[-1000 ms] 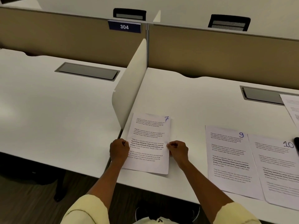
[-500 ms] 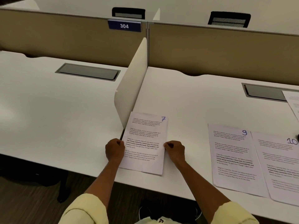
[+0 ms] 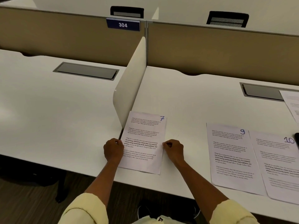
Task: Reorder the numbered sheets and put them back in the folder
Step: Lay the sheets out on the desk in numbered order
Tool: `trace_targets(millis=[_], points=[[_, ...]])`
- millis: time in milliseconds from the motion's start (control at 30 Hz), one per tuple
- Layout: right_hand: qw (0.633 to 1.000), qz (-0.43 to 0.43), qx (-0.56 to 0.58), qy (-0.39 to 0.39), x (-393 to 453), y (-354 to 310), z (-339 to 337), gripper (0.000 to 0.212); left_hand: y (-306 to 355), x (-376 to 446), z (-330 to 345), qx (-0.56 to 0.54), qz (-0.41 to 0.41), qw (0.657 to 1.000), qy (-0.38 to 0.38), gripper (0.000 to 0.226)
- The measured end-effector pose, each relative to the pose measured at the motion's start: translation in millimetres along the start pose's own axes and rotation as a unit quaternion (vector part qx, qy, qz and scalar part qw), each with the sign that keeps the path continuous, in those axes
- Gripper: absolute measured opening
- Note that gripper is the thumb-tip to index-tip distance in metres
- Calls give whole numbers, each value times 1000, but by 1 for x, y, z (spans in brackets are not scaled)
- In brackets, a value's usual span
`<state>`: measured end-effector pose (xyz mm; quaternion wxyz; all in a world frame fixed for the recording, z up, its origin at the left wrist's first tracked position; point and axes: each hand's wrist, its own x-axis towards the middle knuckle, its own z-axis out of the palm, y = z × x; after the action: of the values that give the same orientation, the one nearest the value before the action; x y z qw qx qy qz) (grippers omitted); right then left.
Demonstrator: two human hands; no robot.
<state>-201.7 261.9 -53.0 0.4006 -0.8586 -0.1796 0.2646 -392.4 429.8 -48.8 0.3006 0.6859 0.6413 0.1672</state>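
Both hands on the sheet marked 7, which lies flat at the near-left corner of the right-hand desk, its left edge right against the base of the white divider panel and its bottom edge just short of the desk's front edge. Left hand has curled fingers on the sheet's left edge at mid-height; right hand has curled fingers at the right edge, thumb and fingertips pinching the margin. Whether the left actually pinches the paper or just rests knuckles on it, can't tell. May be a stack under the 7, thickness not readable. Sheet 9 lies flat further right along the front edge, well apart from 7; sheet 10 overlaps its right side and runs off frame. Another sheet sits near the right edge, partly over a grey cable hatch. No folder in view. Handling guess: plain printer paper, very light, floppy, creases easily, slides readily on this smooth laminate; best taken at opposite long edges as here, or slid off the front edge to get fingers under. Surface: matte white desktops, a second desk on the left with its own hatch. Room: tan partition behind, blue 304 plate, two black chair backs beyond, dark floor below, dim light.
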Motion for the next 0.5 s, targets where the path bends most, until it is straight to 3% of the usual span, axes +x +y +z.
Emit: trace_targets(millis=[100, 300, 500], points=[[999, -5, -18, 34, -2, 1, -4, 20, 2, -2, 1, 40, 24, 999, 4, 34], [984, -83, -134, 80, -6, 16, -21, 50, 11, -16, 21, 119, 234, 965, 14, 53], [952, -113, -275, 75, -8, 33, -42, 75, 28, -44, 49, 131, 321, 935, -73, 77]])
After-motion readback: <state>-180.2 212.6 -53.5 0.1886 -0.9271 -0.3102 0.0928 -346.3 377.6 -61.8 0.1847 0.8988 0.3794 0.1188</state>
